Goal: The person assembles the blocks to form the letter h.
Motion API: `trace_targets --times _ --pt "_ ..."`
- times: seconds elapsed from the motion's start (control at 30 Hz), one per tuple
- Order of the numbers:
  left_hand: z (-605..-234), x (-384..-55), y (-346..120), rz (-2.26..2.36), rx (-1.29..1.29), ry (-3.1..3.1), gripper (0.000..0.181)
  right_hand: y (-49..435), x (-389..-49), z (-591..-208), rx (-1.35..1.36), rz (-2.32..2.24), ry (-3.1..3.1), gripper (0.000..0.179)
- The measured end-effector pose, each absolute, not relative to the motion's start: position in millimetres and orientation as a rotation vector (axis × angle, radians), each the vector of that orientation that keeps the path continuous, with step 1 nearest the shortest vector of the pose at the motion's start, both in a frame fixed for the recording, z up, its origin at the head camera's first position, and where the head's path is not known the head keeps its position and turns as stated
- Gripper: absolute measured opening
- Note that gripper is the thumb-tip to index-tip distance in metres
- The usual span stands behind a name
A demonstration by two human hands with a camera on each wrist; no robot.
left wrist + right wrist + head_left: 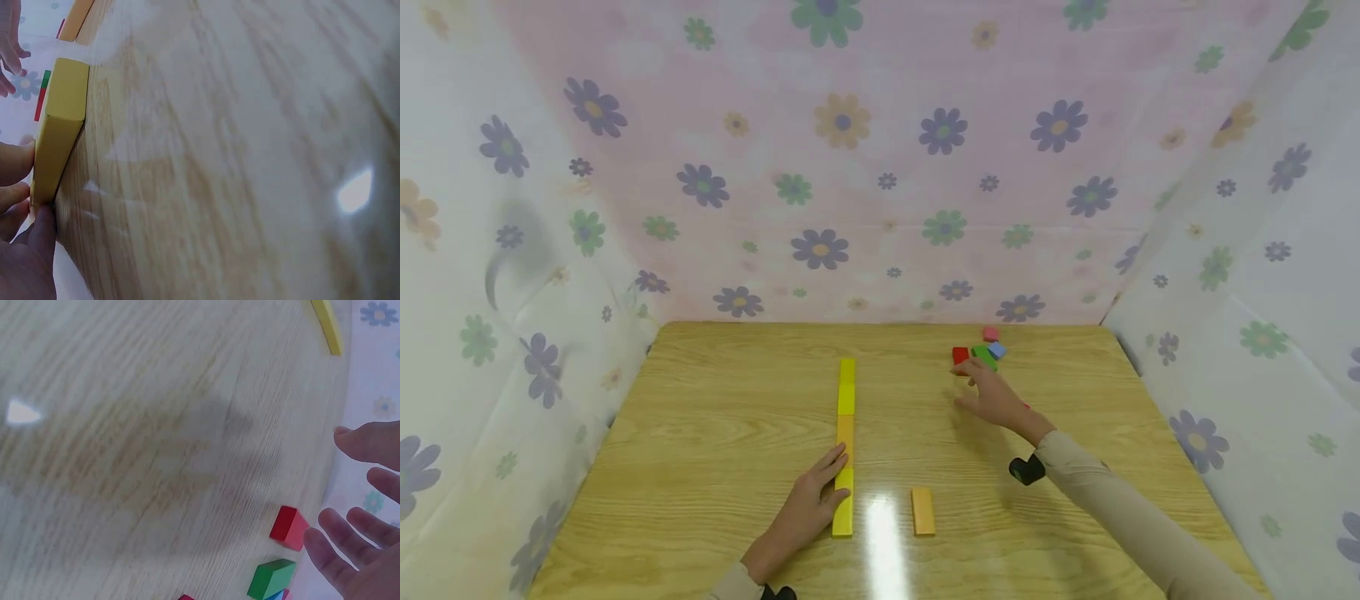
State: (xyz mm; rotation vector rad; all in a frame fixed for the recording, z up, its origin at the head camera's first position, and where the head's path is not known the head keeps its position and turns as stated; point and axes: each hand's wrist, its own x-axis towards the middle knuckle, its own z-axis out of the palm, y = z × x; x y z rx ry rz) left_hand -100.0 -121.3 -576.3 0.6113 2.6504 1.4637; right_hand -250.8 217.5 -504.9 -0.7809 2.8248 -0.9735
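- On the table [722, 392], left of its middle: one straight row of blocks [846, 400] laid end to end, running away from the person; yellow at the far end, orange [846, 428] in the middle, yellow at the near end [843, 521]. Number of pieces in the far yellow stretch: cannot be told.
- Left hand [805, 500]: at the near half of the row, fingers mostly extended and touching the orange and near yellow pieces; thumb at the near yellow one.
- Loose orange block [923, 512]: flat on the table, right of the row's near end and apart from it.
- Right hand [996, 400]: released, fingers spread, raised over the table beside the coloured blocks.
- Red block [961, 355]: near the right hand's fingertips.
- Green block [981, 356]: just right of the red one, partly behind the hand in the head view.
- Blue block [997, 350]: by the green block's far right side.
- Pink block [991, 334]: farthest back of this group.
- Small red piece [185, 597]: mostly cut off at the right wrist view's lower edge.
- Black wrist device [1027, 470]: at the right sleeve's cuff [1060, 454].
- Floral cloth [887, 208]: pale, behind the table and along both sides.
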Motion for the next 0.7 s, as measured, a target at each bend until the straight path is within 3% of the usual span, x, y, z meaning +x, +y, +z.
trace_targets --times 0.7 --pt "-573 -99 -121 1.477 0.619 2.635 0.053 222 -304 -520 -0.593 -0.862 2.889 0.05"
